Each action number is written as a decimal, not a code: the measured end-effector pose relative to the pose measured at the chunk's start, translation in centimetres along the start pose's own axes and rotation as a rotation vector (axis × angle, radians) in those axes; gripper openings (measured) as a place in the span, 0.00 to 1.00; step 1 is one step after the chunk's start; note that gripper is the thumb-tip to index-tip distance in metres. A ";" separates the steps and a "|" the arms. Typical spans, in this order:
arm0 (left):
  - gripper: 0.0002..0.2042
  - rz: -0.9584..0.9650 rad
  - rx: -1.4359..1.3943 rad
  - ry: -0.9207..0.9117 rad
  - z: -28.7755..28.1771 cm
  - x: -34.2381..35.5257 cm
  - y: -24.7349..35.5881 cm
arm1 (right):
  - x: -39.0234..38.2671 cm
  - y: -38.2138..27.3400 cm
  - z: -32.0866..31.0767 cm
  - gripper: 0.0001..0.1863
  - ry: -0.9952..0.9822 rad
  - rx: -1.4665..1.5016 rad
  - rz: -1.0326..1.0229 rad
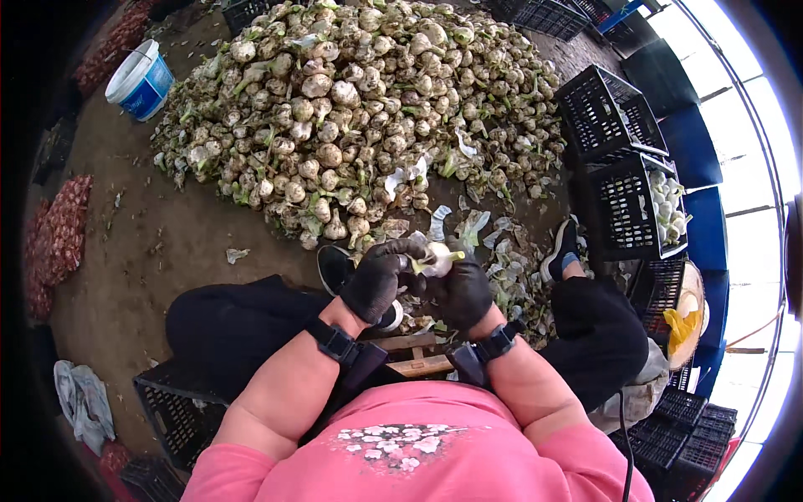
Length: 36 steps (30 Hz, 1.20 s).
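Garlic bulb (436, 260) just your side of the pile (351, 109), pinched in your left hand (375, 279). Your right hand (465, 293) lies at its green stem (456, 255); cannot tell how closed. Bucket (144, 90) left of the pile; crate (621, 207) of white bulbs (669, 207) right of it.

1 fisheye view from the head; looks down, hands (374, 283) near

Way for left hand (376, 280) over brown floor (167, 243) between left knee (209, 316) and garlic heap (360, 113); heap blocks ahead; right knee (615, 325) and black crates (627, 213) bar right; loose peels (519, 272) near right hand (465, 294)
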<state>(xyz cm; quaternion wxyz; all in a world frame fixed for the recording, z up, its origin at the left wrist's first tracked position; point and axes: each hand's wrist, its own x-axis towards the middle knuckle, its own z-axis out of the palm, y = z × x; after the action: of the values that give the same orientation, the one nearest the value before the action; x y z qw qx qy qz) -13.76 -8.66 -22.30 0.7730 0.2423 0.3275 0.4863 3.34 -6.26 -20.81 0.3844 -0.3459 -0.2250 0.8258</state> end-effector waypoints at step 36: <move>0.11 0.051 0.242 0.232 1.3 0.2 0.7 | -0.6 -1.6 0.5 0.25 -0.025 -0.648 -0.443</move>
<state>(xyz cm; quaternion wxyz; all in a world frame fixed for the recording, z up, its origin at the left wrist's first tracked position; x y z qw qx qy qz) -13.10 -8.26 -21.00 0.6827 0.2838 0.4645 0.4874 4.00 -5.81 -19.18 0.4214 -0.3822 -0.5481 0.6131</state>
